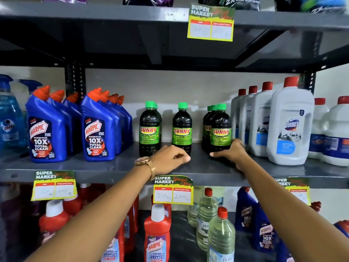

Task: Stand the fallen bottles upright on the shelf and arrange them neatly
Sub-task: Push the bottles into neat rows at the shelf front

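Several dark Sunny bottles with green caps stand upright on the grey middle shelf (198, 167). A left pair (150, 129) stands one behind the other, a single bottle (182, 129) is in the middle, and a row of three (221, 129) is on the right. My left hand (170, 156), with a watch on the wrist, hovers low in front of the single bottle's base, fingers loosely curled and holding nothing. My right hand (231, 151) wraps the base of the front bottle of the right row, thumb in front and fingers round its right side.
Blue Harpic bottles (98, 129) stand in rows to the left, white Domex jugs (289, 125) close on the right. The upper shelf (113, 16) hangs low overhead. Price tags (172, 190) hang on the shelf edge. Red and clear bottles fill the shelf below.
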